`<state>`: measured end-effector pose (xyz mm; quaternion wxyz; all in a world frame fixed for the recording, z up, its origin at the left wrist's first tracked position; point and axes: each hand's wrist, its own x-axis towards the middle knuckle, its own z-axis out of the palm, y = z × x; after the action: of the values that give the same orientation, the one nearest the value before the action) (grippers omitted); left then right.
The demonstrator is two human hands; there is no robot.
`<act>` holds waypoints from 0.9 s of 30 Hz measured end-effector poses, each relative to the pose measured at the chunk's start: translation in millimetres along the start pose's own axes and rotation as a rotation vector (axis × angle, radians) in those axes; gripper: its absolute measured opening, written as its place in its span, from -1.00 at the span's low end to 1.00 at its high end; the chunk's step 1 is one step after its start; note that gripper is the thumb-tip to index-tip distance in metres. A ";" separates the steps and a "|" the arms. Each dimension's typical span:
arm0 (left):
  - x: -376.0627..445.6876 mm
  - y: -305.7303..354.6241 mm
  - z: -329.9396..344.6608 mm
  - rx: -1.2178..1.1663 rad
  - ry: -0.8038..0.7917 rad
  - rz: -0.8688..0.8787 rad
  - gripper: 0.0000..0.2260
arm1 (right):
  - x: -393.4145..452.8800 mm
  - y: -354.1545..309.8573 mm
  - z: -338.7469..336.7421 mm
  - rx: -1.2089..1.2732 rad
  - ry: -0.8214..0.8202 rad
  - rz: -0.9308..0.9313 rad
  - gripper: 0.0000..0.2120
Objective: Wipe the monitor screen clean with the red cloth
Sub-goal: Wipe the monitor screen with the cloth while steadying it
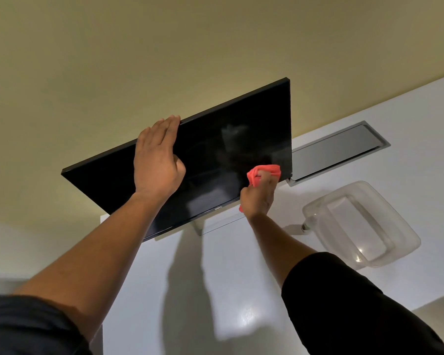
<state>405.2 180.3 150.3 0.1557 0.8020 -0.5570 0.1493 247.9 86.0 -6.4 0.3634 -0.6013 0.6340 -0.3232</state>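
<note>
Monitor (215,155) on white desk (215,290); right hand (258,198) grips red cloth (264,172), left hand (158,160) flat.

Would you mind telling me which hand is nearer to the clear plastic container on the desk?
The right hand. It grips the red cloth at the monitor screen's lower right corner, left of the clear plastic container. The left hand rests on the monitor's top edge, farther away.

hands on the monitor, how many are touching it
2. The left hand rests flat on the monitor at its top edge; the right hand presses the red cloth against its lower right corner.
</note>
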 end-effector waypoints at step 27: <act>0.5 -0.5 -5.1 -0.064 -0.016 -0.012 -0.34 | -86.1 -52.3 36.4 0.058 -0.109 -0.535 -0.61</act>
<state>405.5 182.2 155.1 0.1779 0.8011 -0.5578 0.1240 307.5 169.3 24.9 0.3158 -0.7533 0.4225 -0.3927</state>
